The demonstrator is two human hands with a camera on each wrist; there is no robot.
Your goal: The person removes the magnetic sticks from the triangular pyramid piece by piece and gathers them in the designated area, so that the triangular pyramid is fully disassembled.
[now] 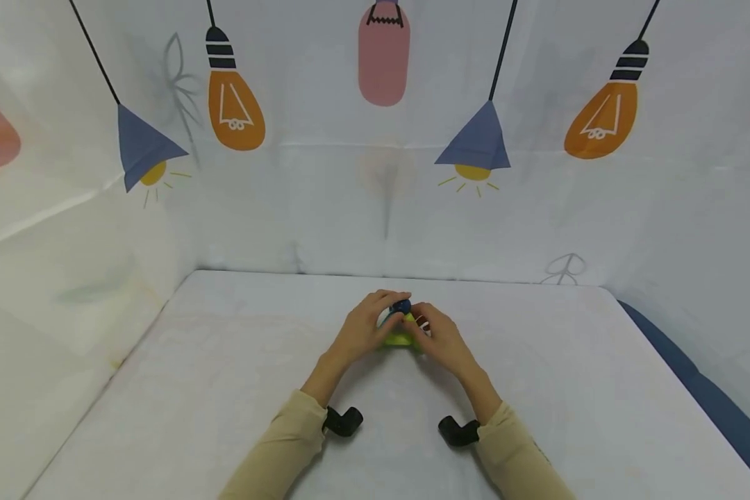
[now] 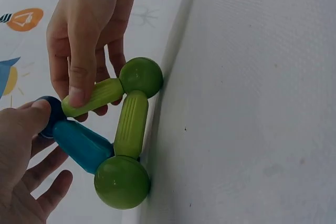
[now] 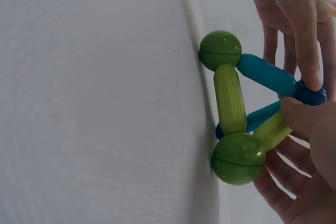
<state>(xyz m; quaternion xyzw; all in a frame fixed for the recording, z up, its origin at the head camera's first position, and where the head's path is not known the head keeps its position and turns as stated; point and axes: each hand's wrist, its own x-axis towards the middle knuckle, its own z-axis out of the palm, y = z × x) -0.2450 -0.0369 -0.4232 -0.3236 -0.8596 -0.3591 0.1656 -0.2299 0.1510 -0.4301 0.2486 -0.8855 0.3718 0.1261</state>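
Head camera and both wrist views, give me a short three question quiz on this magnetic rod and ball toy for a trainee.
1. True or false: the toy structure rests on the white table.
2. Which colour are the two balls that touch the table? A) red B) green C) white
3. Fill in: the left hand has a fingertip on the dark ____ ball at the top.

Key: 1 true. 2 B: the green balls sit against the table, joined by a green rod. 3 blue; the right hand pinches another green rod that meets it.
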